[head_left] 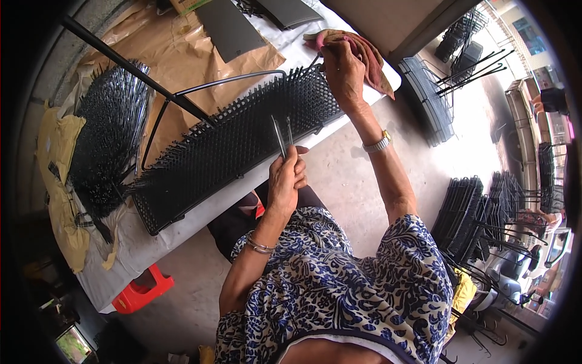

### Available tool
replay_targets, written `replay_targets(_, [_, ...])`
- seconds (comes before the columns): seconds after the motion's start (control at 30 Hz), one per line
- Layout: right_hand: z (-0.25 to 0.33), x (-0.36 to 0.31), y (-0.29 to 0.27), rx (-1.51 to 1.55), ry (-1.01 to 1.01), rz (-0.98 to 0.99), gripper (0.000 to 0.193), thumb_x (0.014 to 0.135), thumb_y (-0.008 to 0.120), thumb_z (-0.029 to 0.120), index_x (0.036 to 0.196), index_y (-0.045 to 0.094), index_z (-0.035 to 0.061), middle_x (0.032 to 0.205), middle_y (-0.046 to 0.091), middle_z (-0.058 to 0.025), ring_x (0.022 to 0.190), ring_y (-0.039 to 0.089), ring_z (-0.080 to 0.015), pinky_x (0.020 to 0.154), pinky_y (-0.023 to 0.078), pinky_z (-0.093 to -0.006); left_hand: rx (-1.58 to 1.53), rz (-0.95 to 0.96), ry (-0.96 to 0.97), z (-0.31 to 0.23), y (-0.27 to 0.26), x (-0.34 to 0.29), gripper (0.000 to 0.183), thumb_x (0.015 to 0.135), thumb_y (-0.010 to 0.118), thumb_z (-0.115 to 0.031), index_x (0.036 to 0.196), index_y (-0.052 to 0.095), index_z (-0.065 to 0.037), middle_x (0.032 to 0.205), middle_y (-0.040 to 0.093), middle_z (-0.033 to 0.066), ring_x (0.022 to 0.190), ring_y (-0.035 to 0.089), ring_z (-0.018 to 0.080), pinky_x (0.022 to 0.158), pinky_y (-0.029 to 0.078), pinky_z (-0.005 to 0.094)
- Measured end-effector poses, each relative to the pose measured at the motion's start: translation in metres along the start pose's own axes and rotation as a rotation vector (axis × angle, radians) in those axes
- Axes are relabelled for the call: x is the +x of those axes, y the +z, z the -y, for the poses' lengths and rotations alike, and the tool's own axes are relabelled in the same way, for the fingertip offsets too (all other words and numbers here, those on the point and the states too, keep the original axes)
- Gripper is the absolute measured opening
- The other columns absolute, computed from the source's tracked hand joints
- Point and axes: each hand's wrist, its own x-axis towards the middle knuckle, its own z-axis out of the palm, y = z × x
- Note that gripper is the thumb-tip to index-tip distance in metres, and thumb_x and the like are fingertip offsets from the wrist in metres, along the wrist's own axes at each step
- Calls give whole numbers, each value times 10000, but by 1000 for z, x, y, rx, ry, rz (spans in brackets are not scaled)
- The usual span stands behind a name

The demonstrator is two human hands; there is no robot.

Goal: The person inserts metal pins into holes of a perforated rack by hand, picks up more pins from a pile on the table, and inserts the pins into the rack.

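Observation:
A long black perforated metal panel [236, 136] lies slantwise along the table's near edge, with rows of small black pieces standing up along it. Over its middle, my left hand [286, 182] is closed around metal tweezers [279, 136], their two prongs pointing away from me. At the panel's far right end, my right hand [344, 71] is closed beside a reddish-brown cloth [370, 60]; the fingers hide what they hold, if anything. A bent black rod frame [230, 79] stands over the panel.
A heap of thin black strips [109, 133] lies left on brown paper [163, 42]. Dark flat sheets [229, 30] are at the back. A red plastic stool [144, 290] stands under the white-covered table. Stacked black racks [473, 212] and a parked scooter [509, 273] are on the right.

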Motion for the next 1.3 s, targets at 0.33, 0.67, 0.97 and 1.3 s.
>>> replay_targets(0.33, [5, -6, 1, -12, 84, 384, 106, 900, 605, 154, 940, 619, 57, 743, 645, -142, 685, 662, -289, 601, 496, -368, -46, -14, 9, -2, 8, 2, 314, 1018, 456, -378, 1000, 554, -80, 615, 350, -71, 488, 255, 23, 439, 209, 190])
replay_targets(0.67, [44, -25, -39, 268, 439, 805, 370, 882, 663, 363, 943, 636, -1, 713, 626, -117, 643, 613, -210, 598, 470, -360, -54, -34, 48, -6, 13, 1, 339, 1002, 502, -361, 1065, 608, -45, 640, 390, -57, 517, 298, 25, 481, 247, 190])
replay_targets(0.97, [41, -16, -41, 194, 428, 279, 100, 909, 594, 80, 929, 561, -12, 690, 626, -96, 589, 613, -153, 547, 486, -304, 109, -96, -39, 2, 2, 10, 430, 972, 504, -472, 1116, 612, -82, 726, 608, 16, 604, 549, 53, 483, 379, 154])
replay_targets(1.3, [-3, 1, 3, -40, 67, 39, 119, 907, 619, 146, 925, 586, 33, 692, 656, -117, 572, 634, -223, 534, 482, -318, -11, 38, -22, -4, 17, 0, 340, 1014, 470, -370, 1051, 578, -49, 623, 358, -63, 497, 268, 17, 450, 225, 189])
